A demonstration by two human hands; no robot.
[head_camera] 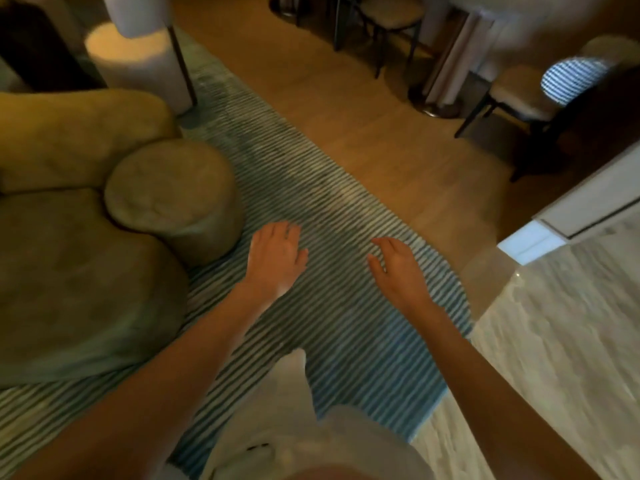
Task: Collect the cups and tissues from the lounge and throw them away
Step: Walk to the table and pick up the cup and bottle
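Striped blue-white rug (pixel 332 209) lies under two bare hands: left hand (pixel 277 259) and right hand (pixel 398 268), both relaxed, fingers loosely spread, holding nothing. One olive sofa (pixel 69 265), two stools (pixel 391 8). Cups and tissues: none seen.

arms: both bare from the near edge to the wrists, no sleeves showing
left hand (pixel 277 259): no ring or watch to be seen
right hand (pixel 398 268): likewise plain
clothing (pixel 294 420): pale, whitish cloth, near and centre, blurred
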